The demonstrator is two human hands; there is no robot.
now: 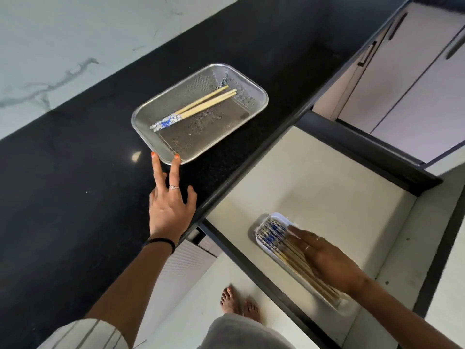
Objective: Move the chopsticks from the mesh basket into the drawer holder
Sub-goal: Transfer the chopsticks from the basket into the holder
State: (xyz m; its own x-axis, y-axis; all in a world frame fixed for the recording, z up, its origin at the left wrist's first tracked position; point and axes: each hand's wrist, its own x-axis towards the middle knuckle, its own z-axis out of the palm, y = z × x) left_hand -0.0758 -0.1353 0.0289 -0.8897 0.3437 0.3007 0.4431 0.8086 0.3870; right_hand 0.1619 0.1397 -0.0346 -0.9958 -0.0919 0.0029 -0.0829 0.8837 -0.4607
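The left hand (171, 210) rests on the black counter (75, 172) with its fingers spread and holding nothing; the two longest fingertips (177, 157) touch the near rim of the mesh basket (261, 96). Just beyond those fingertips, inside the basket, lie the last few chopsticks (198, 105), three as far as can be told. They lie close together and flat on the mesh, their long axis running diagonally: the blue-patterned ends point back toward the left fingertips, the plain ends up and to the right.

Further right, in the open drawer (314, 177), the right hand (324, 258) lies flat, fingers together and stretched out, over the bundle (274, 234) already in the white holder (259, 239). Under those fingers the bundle runs diagonally too, with the patterned ends sticking out past the fingertips.

The step in hand looks like settling a delivered batch, with most of the job done. The next move likely calls for reaching into the basket, pinching the remaining sticks together, and turning them to match the holder's line.
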